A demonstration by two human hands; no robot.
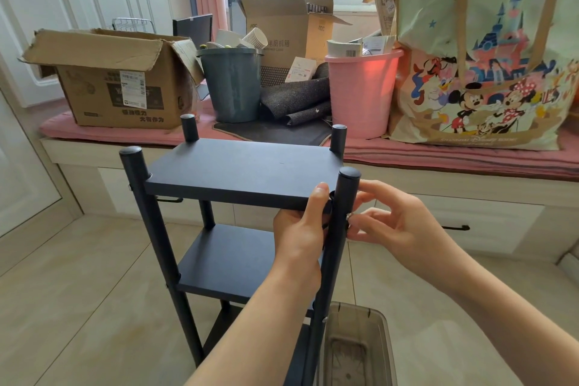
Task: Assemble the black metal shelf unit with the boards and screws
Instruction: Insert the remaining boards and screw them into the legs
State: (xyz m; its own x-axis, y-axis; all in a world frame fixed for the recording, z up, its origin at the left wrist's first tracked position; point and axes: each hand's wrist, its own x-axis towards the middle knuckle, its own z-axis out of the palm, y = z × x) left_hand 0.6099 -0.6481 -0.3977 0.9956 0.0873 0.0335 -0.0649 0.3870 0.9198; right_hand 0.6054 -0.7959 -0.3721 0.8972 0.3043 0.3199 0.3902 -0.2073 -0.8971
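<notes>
The black metal shelf unit (219, 260) stands upright on the tiled floor in front of me, with four round posts and three dark boards. My left hand (300, 229) grips the near right corner of the top board (244, 169), thumb on top and fingers underneath. My right hand (391, 222) pinches a small silver screw (348, 216) against the outer side of the near right post (344, 197), just below the top board. Another screw head shows lower on that post (324, 320).
A translucent plastic bin (357, 351) sits on the floor by the shelf's right foot. Behind runs a window seat (438, 153) with a pink cushion, carrying a cardboard box (116, 78), a grey bucket (233, 84), a pink bucket (360, 91) and a large cartoon bag (485, 56).
</notes>
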